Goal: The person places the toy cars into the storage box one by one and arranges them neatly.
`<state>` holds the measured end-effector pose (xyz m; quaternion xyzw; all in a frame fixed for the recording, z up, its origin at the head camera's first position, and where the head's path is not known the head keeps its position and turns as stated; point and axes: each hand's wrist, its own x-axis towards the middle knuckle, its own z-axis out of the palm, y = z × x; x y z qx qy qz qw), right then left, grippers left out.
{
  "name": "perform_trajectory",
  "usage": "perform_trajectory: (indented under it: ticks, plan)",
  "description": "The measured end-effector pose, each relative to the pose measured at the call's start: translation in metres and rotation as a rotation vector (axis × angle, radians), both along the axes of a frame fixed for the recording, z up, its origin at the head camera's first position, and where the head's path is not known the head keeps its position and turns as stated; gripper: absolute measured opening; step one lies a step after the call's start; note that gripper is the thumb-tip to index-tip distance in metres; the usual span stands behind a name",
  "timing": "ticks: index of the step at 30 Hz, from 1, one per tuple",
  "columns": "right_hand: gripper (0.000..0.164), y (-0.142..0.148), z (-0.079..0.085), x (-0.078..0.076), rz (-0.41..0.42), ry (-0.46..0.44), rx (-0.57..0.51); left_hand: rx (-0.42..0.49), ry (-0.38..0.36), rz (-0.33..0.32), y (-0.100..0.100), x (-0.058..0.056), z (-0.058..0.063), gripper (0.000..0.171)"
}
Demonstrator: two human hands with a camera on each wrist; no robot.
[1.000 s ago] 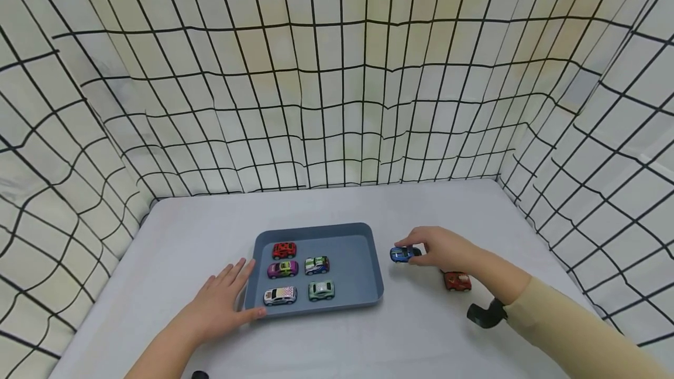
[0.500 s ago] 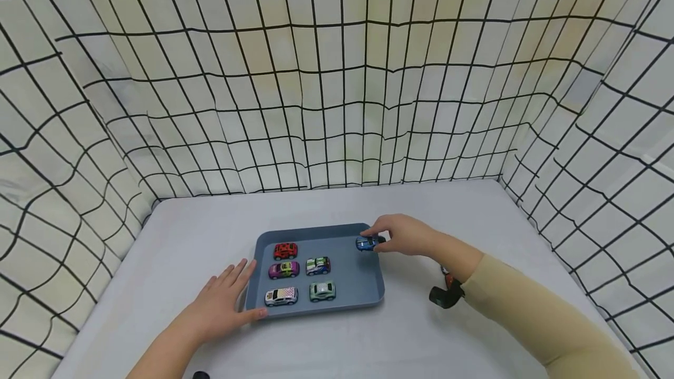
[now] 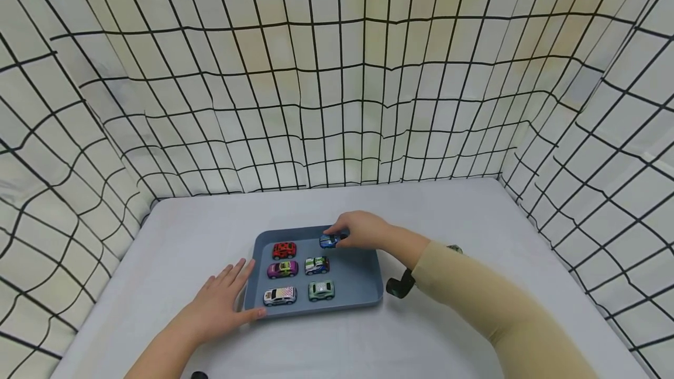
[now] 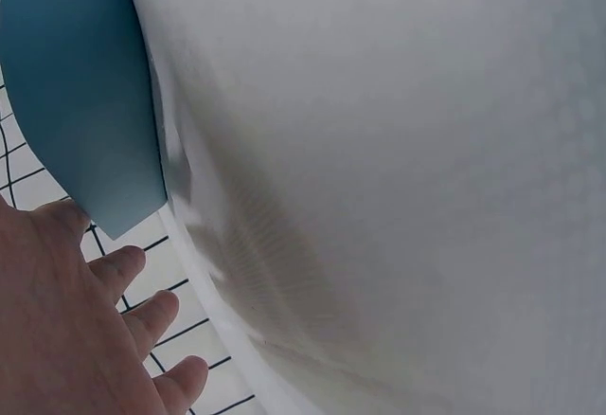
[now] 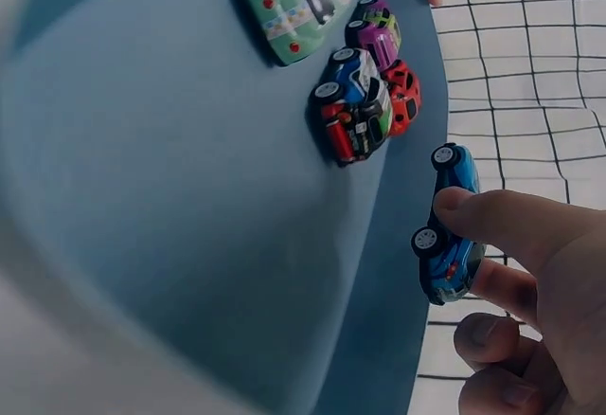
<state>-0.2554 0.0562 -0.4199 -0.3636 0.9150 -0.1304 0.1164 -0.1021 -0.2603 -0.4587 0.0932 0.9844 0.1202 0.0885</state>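
Blue toy car (image 3: 327, 241) up in the air now, over the far side of the blue-grey tray (image 3: 355, 282), and it's the right hand (image 3: 365, 231) that has it, thumb and fingers pinching the sides just behind the nose. Lovely light grip, and light is what this calls for, I'd say: keep the wheels level, lower it straight down, let all four touch before the fingers part. Mind the neighbours! There's the red car (image 3: 284, 250) to the left and the white-and-green car (image 3: 317, 265) just on the near side, so a gentle, upright release should avoid a nudge. Over at the tray's left edge, the left hand (image 3: 216, 306) lies with fingers straight and spread, grasping nothing, well placed to steady things should the tray slide. And what a looker, this car: glossy blue bodywork, paler streaks over the bonnet, black tyres round silvery hubs, a dash of red low on the body in the right wrist view. Small and hard-shelled, it could roll if let go at a tilt.
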Motion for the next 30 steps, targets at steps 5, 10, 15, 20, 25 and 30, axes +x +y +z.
perform_trajectory:
  ticks: [5, 10, 15, 20, 25, 30]
  plan:
    - [0.04, -0.017, -0.001, -0.004, 0.009, 0.008, 0.002, -0.007, -0.003, 0.002, -0.001, 0.0, -0.001, 0.118]
    - [0.039, -0.029, -0.005, -0.005, 0.021, 0.006, 0.032, -0.002, -0.005, 0.003, -0.001, 0.0, -0.001, 0.117]
    - [0.038, -0.038, -0.013, -0.006, 0.012, -0.001, 0.09, 0.007, -0.003, 0.002, 0.0, 0.001, 0.001, 0.116]
    - [0.037, -0.043, -0.023, -0.007, -0.001, 0.001, 0.133, 0.014, -0.002, 0.004, 0.002, 0.002, 0.003, 0.115]
    - [0.038, -0.046, -0.027, -0.007, 0.001, 0.007, 0.144, 0.009, -0.002, 0.005, 0.002, 0.001, 0.003, 0.117]
    - [0.038, -0.051, -0.028, -0.008, -0.002, 0.03, 0.158, 0.005, 0.0, 0.002, 0.001, 0.001, 0.003, 0.117]
